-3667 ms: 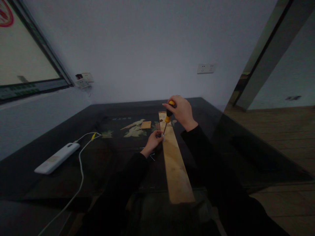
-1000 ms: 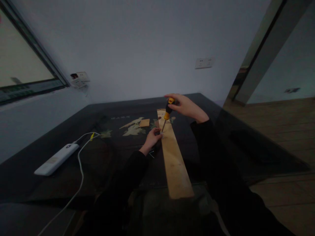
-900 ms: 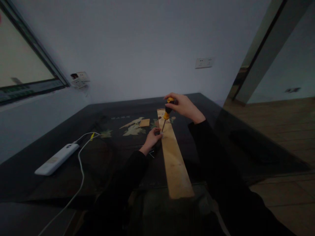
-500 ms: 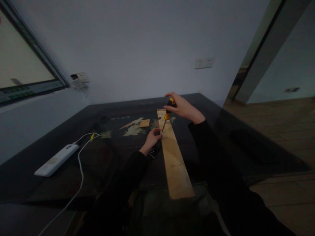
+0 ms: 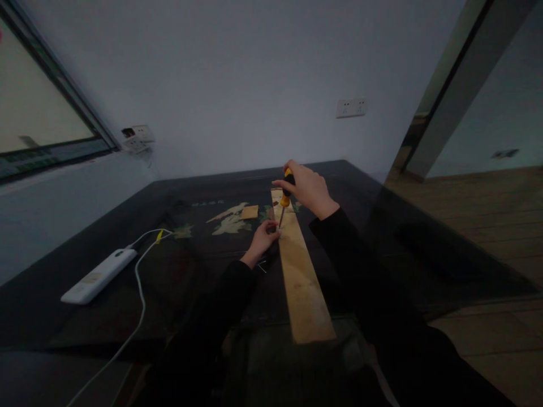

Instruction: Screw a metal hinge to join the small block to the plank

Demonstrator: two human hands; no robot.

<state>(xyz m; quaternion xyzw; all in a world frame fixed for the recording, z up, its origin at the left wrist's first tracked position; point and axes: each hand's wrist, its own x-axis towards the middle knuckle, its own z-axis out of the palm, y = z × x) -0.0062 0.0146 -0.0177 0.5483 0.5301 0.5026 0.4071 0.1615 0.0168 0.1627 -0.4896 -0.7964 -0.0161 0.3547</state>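
Note:
A long pale wooden plank [image 5: 302, 277] lies lengthwise on a dark glossy table [image 5: 203, 271]. My right hand [image 5: 309, 190] is wrapped round the yellow-and-black handle of a screwdriver [image 5: 284, 199], which stands nearly upright with its tip down on the plank's left edge. My left hand [image 5: 262, 241] rests at that edge, its fingertips pinched right at the screwdriver's tip; what they hold is too small to make out.
A white power bank [image 5: 98, 275] with a white cable [image 5: 139, 294] lies at the table's left. A small wooden block [image 5: 249, 212] sits beyond my left hand on the table's inlaid pattern. Wall sockets [image 5: 351, 107] hang on the back wall. Wooden floor lies to the right.
My right hand has turned on the screwdriver handle, its wrist swinging in toward me and its fingers regripping. The left hand and the plank have stayed put.

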